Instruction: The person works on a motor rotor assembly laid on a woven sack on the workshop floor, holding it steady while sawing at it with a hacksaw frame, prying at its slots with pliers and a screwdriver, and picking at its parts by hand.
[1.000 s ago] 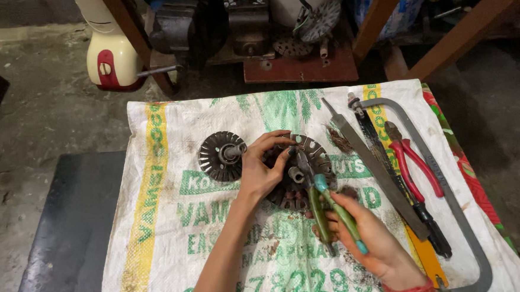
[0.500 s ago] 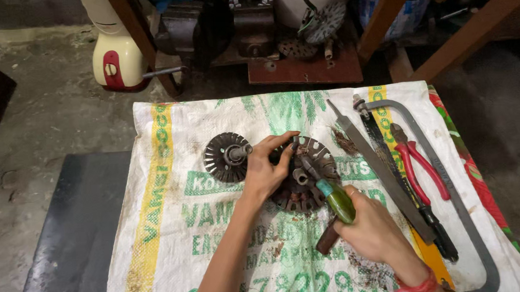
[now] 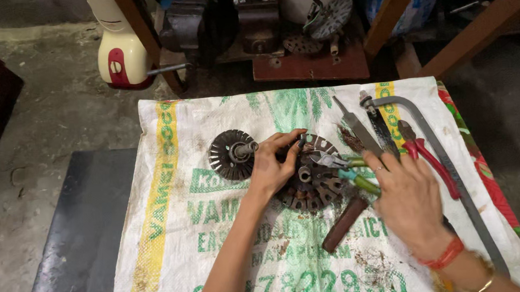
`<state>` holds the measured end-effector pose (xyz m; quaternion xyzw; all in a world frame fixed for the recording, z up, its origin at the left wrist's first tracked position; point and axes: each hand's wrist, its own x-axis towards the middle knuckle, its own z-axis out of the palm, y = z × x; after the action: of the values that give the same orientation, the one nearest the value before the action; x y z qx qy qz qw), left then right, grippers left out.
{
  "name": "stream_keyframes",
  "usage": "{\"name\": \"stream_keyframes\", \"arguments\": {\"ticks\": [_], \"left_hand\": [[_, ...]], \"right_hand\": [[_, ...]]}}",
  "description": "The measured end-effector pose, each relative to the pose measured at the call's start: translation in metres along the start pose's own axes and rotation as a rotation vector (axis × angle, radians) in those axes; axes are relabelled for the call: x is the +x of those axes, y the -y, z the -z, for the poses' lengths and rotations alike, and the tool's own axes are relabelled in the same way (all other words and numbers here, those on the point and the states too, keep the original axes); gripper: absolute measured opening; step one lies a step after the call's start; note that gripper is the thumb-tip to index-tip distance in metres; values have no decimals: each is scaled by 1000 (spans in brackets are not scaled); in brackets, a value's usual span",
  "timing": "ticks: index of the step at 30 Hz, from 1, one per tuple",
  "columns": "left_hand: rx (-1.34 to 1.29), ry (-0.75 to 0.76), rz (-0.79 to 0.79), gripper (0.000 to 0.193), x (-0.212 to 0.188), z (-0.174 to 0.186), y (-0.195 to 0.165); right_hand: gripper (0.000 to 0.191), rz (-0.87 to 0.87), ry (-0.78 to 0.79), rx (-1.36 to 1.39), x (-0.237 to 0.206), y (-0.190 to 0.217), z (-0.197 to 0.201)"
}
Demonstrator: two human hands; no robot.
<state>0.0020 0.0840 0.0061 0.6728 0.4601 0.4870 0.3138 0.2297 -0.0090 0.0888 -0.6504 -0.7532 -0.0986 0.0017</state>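
Head view: red pliers [image 3: 429,158], hacksaw [image 3: 451,171] beside right hand [image 3: 408,197]

1. My left forearm runs up from the bottom edge, bare, wrist straight.
2. My left hand [image 3: 271,169] lies palm down, fingers [image 3: 288,140] curled and spread forward, tips pressing down.
3. My right forearm enters from the lower right corner, a red band at the wrist.
4. My right hand [image 3: 410,200] is palm down, its fingers [image 3: 374,161] reaching left, loosely bent.
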Motion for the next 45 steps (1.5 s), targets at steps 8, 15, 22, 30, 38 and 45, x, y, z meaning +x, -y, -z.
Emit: {"name": "stream_keyframes", "arguments": {"ticks": [8,15,22,30,38,45], "left_hand": [[-14,33,16,34,-1,1,2],[48,106,65,38,3,0,4],[16,90,51,37,2,3,-2],[-3,22,-68,34,2,3,-6],[34,30,-24,35,2,4,-9],[39,29,-68,35,1,3,-7]], "right_hand": [[57,423,-109,-293,44,-46,-1],[45,905,-383,-327,110,-75,10],[51,1272,-562,-680,167,-70,33],[23,1735,-1105,-994,212,-36,71],[54,945,231,-509,168,-44,57],[67,277,888,339,111,-82,-2]]}}
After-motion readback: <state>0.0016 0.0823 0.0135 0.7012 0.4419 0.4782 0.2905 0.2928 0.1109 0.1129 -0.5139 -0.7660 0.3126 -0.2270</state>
